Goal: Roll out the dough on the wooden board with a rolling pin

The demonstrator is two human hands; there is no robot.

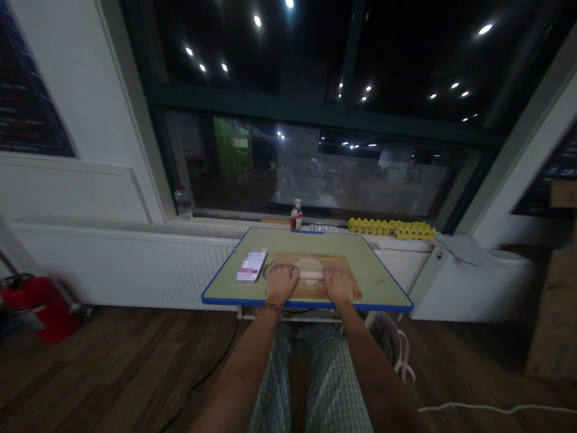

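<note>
A pale rolling pin point(311, 275) lies crosswise over a flat, roundish sheet of dough point(309, 263). My left hand point(282, 283) is closed around the pin's left end, and my right hand point(338, 285) grips its right end. Under the dough is a wooden cutting board point(347, 264), with a metal ring at its left edge. The board rests on a small light-green table point(374, 279) with a blue rim. A phone point(252, 266) with a lit, partly blurred screen lies left of the board.
Behind the table, the windowsill holds a small bottle of reddish liquid point(296, 215), a yellow bumpy strip point(391, 228) and a clear plastic bottle point(183, 202). A red fire extinguisher point(42, 308) stands at left. A bag point(391, 340) sits by the table's right; a black cable point(202, 376) crosses the floor.
</note>
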